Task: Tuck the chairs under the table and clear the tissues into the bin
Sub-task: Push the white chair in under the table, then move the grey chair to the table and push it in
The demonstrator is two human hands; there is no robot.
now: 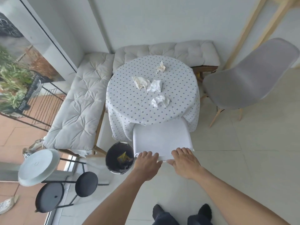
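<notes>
A round table under a dotted white cloth holds several crumpled tissues. A white chair stands at its near side, the seat partly under the cloth. My left hand and my right hand both grip the top edge of its backrest. A grey chair stands apart from the table at the right. A dark bin with some yellow rubbish inside sits on the floor just left of the white chair.
Cushioned benches line the wall left of and behind the table. A white round side table and black stools stand at lower left. A wooden frame leans at the back right. My feet show below.
</notes>
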